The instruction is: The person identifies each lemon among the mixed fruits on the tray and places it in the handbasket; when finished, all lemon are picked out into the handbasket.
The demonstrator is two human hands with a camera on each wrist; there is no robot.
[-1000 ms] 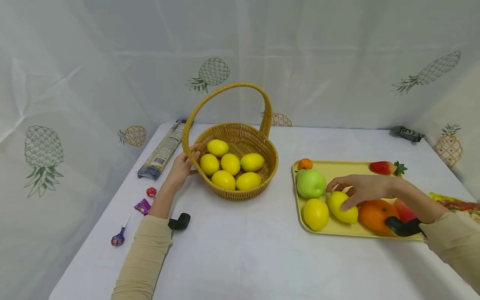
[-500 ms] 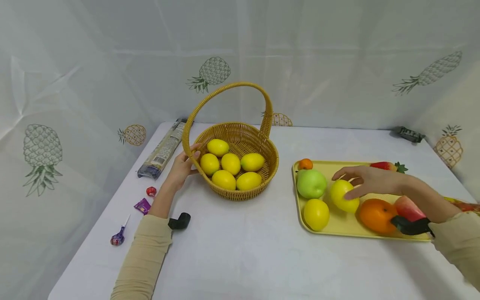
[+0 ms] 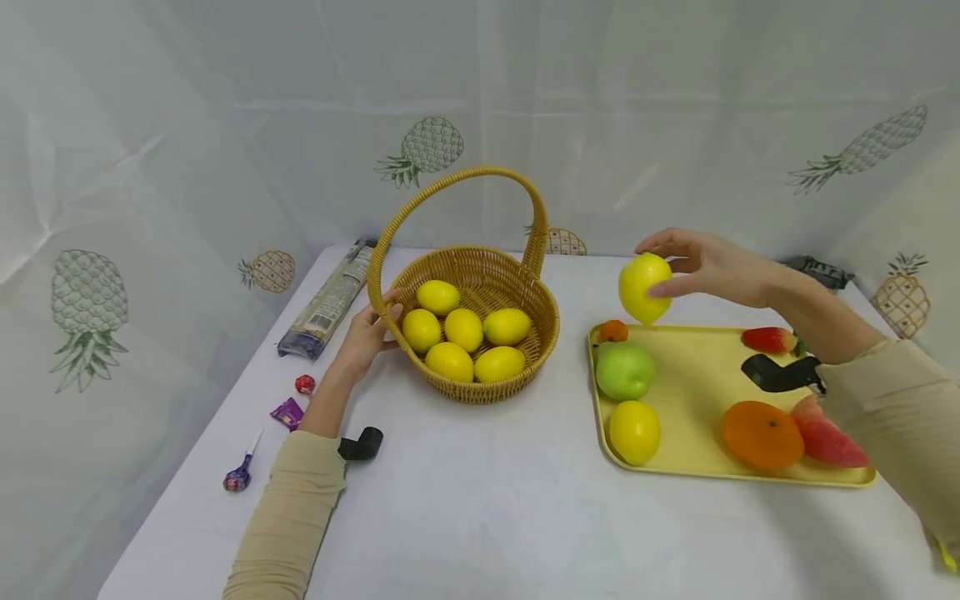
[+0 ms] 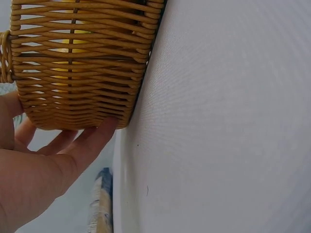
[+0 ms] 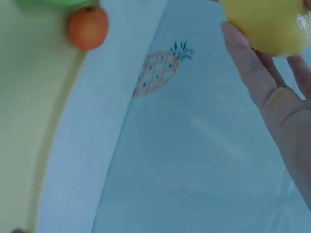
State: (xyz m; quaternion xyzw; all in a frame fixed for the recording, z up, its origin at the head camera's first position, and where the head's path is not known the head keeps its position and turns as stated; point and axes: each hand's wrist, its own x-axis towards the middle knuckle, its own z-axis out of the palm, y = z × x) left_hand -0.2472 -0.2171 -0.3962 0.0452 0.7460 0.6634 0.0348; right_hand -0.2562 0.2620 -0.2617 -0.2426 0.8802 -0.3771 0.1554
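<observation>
In the head view, my left hand (image 3: 365,337) holds the left side of a wicker basket (image 3: 487,393) near the foot of its tall handle. The left wrist view shows fingers (image 4: 92,143) against the woven wall, low down by the table. Several lemons (image 3: 464,330) lie inside the basket. Above the tray's back edge, my right hand (image 3: 723,268) pinches another lemon (image 3: 645,287) between thumb and fingers. A yellow tray (image 3: 690,472) below carries a lemon (image 3: 634,432), a green apple (image 3: 625,371), an orange fruit (image 3: 762,435), a reddish-pink fruit (image 3: 828,435), a strawberry (image 3: 768,340) and a small orange fruit (image 3: 613,331).
Left of the basket lies a long plastic packet (image 3: 330,300). Near the left forearm are a red candy (image 3: 304,384), a purple wrapper (image 3: 288,412) and a lollipop (image 3: 238,477). A dark packet (image 3: 817,271) sits at the back right. A pineapple-print curtain (image 3: 637,125) rises behind the table.
My right hand has lifted a lemon off the tray, carrying it up and slightly left toward the table's back. My left hand and the basket stay in place.
</observation>
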